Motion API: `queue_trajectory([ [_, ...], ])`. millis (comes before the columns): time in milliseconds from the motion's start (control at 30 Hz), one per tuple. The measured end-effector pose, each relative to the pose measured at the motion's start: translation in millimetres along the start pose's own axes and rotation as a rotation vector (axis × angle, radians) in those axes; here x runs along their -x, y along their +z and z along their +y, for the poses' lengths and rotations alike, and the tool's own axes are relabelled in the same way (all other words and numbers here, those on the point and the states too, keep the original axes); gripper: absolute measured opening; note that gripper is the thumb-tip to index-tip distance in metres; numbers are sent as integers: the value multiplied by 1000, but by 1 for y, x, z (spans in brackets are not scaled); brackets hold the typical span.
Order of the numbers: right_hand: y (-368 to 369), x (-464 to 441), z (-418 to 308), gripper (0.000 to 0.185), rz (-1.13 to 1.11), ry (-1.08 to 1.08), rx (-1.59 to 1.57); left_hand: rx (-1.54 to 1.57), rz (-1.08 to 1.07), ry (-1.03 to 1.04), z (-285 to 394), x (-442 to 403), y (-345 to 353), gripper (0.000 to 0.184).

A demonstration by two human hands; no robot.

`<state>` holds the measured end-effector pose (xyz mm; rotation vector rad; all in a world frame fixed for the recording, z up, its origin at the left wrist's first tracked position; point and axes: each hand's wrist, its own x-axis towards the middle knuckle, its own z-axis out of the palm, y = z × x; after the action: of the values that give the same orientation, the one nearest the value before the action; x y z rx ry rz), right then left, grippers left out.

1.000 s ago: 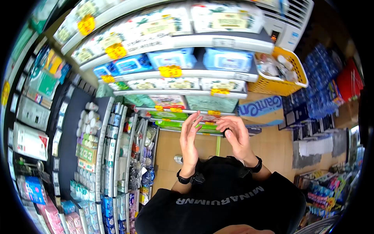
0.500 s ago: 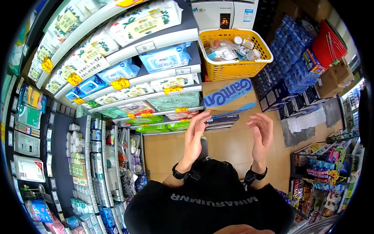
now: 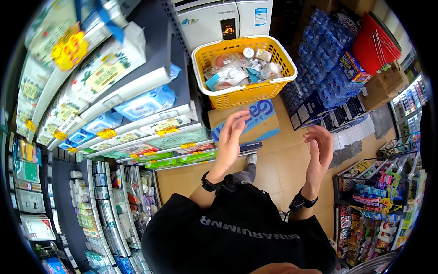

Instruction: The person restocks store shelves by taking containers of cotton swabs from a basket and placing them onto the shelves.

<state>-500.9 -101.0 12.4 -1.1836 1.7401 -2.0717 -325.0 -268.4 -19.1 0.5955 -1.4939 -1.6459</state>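
Note:
My left hand [image 3: 230, 142] is raised in front of me with its fingers apart and nothing in it; in view it overlaps a cardboard box [image 3: 264, 125] with blue print. To the right, my right hand [image 3: 319, 153] is also raised, fingers slightly curled and apart, holding nothing, over the tiled floor. Both wrists carry black bands. Beyond my hands, a yellow basket [image 3: 237, 98] filled with packets and small white-lidded containers rests on the box.
Shelves [image 3: 132, 91] of tissue and wipe packs rise at the left. A white appliance [image 3: 255, 23] stands behind the basket. At the right are wrapped bottles [image 3: 319, 59], a red bucket [image 3: 374, 45] and a snack rack [image 3: 369, 196].
The view has swung right, so the basket and box now sit nearer the middle. My hands have moved farther apart, and one of my feet shows below the box.

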Motion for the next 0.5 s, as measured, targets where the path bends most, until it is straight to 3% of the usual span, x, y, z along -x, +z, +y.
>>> queue_trajectory([
  [100, -3, -50, 16, 30, -55, 48, 27, 75, 1, -6, -6, -51, 15, 32],
  [300, 0, -140, 71, 29, -233, 154, 58, 4, 129, 12, -31, -125, 34, 38],
  [500, 8, -195, 117, 30, -361, 195, 183, -18, 118, -51, -55, -172, 49, 42],
])
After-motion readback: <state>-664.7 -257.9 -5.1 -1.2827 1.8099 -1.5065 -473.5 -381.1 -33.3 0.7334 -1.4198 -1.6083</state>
